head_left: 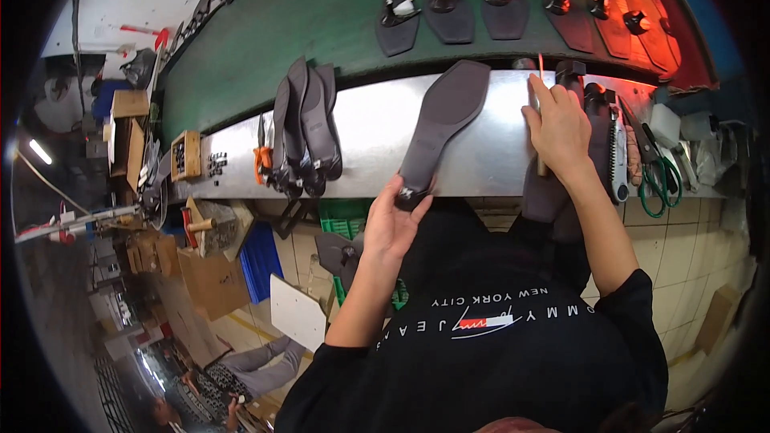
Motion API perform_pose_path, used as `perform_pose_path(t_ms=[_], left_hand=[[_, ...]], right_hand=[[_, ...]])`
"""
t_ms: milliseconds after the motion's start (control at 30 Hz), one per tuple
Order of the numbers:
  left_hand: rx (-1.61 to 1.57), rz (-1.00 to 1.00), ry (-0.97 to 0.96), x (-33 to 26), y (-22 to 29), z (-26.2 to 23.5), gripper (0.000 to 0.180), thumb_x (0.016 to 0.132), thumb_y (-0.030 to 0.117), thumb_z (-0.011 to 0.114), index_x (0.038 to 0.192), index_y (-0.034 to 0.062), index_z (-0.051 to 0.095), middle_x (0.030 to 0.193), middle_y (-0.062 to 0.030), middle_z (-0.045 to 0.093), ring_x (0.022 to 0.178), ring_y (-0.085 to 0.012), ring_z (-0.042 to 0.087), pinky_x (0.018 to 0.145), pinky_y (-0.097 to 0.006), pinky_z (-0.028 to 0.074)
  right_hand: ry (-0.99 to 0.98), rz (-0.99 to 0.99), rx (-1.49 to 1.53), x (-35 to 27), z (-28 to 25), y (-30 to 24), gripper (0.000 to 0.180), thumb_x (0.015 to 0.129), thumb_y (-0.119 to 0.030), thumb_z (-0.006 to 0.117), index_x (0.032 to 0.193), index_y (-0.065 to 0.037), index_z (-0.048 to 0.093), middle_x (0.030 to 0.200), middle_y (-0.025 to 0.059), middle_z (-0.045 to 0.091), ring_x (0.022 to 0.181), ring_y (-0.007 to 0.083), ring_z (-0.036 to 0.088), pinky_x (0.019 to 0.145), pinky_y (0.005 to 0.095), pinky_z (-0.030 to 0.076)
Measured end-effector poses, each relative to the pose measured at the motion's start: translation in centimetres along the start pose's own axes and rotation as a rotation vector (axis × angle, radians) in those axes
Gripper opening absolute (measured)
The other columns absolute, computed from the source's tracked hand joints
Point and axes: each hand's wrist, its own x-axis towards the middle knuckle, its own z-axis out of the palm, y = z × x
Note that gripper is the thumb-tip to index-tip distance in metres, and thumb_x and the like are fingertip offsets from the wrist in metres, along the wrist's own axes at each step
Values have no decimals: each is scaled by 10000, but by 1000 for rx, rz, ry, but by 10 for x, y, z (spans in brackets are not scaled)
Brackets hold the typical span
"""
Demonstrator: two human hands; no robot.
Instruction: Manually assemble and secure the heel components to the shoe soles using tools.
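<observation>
Near the front edge of the metal ledge, my left hand (390, 228) is closed on the heel end of a dark grey shoe sole (451, 100). The sole's broad toe end points away from me across the ledge. To the right, my right hand (563, 130) is closed round a thin stick-like tool (541, 68) with a reddish upper end; its exact kind is unclear. Below that hand, another dark sole (545, 192) hangs over the ledge's edge. Left of the held sole, several more dark soles (309, 124) stand bunched together.
Behind the metal ledge (369, 124) runs a green belt (265, 48) with several soles, some under red light. Orange-handled pliers (262, 156) and a wooden box (186, 155) are at left. Green-handled scissors (659, 184) and a cutter (618, 160) are at right. Another person (212, 389) is lower left.
</observation>
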Motion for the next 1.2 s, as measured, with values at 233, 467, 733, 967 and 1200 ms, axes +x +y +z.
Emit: perform_pose_path(t_ms=[233, 467, 733, 967, 1200], left_hand=[[-356, -232, -13, -2, 5, 10, 295, 893, 231, 641, 1129, 68, 572, 1145, -90, 631, 1064, -253, 626, 725, -291, 589], [-355, -314, 40, -12, -14, 47, 254, 810, 308, 757, 974, 167, 625, 911, 35, 663, 769, -91, 622, 544, -220, 497], [-369, -403, -247, -34, -29, 66, 215, 846, 362, 708, 942, 181, 645, 842, 55, 661, 666, -75, 569, 465, -206, 366], [-353, -384, -183, -33, -30, 67, 225, 845, 380, 708, 941, 192, 632, 866, 58, 651, 681, -64, 545, 478, -195, 341], [176, 261, -119, -29, -24, 68, 447, 956, 472, 522, 955, 43, 646, 814, -44, 677, 670, -87, 605, 567, -207, 453]], right_hand=[[21, -59, 517, -15, -25, -26, 280, 852, -21, 555, 1118, -20, 644, 778, 99, 537, 736, 223, 553, 646, 346, 453], [-638, 138, 1249, -84, -59, -67, 588, 875, 8, 533, 1438, -62, 378, 601, 23, 575, 575, 80, 537, 605, 229, 440], [-303, -33, 1187, -109, -51, -70, 474, 889, 5, 550, 1355, 11, 467, 648, 67, 583, 584, 103, 547, 569, 238, 436], [-527, 371, 1620, -107, -52, -65, 304, 987, -111, 487, 1258, 10, 553, 658, 5, 506, 506, 58, 419, 455, 187, 341], [-846, 554, 1721, -94, -59, -62, 483, 971, -156, 511, 1419, -45, 368, 632, 11, 510, 472, 68, 445, 389, 195, 326]])
